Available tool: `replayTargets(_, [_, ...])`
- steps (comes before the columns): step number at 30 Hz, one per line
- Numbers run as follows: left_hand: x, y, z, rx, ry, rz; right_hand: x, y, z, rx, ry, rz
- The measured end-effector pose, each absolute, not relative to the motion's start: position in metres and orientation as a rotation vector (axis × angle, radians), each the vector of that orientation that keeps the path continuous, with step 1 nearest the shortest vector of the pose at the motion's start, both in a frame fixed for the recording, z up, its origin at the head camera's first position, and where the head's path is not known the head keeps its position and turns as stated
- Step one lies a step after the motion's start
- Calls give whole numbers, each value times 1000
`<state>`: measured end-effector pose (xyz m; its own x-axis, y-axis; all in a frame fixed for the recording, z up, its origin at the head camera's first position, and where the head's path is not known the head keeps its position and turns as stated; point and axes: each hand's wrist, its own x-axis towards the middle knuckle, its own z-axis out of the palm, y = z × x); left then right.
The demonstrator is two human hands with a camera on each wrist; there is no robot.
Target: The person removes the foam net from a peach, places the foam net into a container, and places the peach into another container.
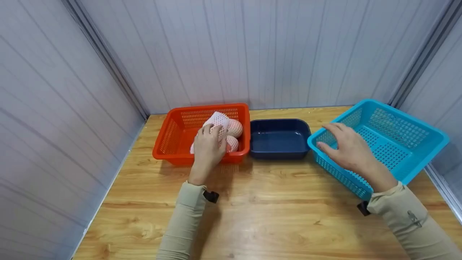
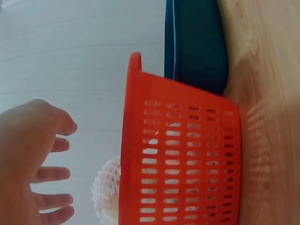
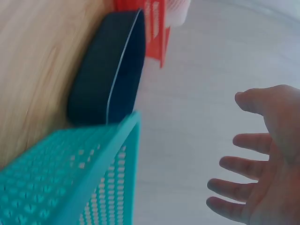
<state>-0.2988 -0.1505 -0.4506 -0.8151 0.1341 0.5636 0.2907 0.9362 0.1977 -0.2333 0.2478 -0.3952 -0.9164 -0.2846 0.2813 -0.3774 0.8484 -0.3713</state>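
My left hand (image 1: 208, 146) hovers over the front of the orange-red basket (image 1: 162, 142), its fingers spread and holding nothing in the left wrist view. Beneath and beyond it lie several round pinkish fruits (image 1: 235, 128) in white foam net sleeves, bunched in the basket's right half and partly hidden by the hand. One white foam net (image 2: 107, 187) rises above the basket rim in the left wrist view. Over the near left rim of the turquoise basket (image 1: 429, 133) is my right hand (image 1: 348, 148), fingers apart and nothing in its grasp.
Between the two baskets stands a dark blue rectangular tub (image 1: 279, 156), close against the orange-red one. All three containers are near the back wall (image 1: 231, 54) on a wood-grain table (image 1: 274, 216). Side panels rise at left and right.
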Motion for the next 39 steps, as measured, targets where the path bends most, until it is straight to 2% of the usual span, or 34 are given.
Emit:
replayTargets(11, [-322,-159,-446,-50,-2692,-524,-206,225,-393,645,-2705,749])
replayTargets(19, [-330,-159,-446,15,-2785,-623,-193,221,-398,693,-2668,762])
replayTargets(39, [-343,-161,-447,110,-2831,-715,-192,214,-432,756,-2670,901])
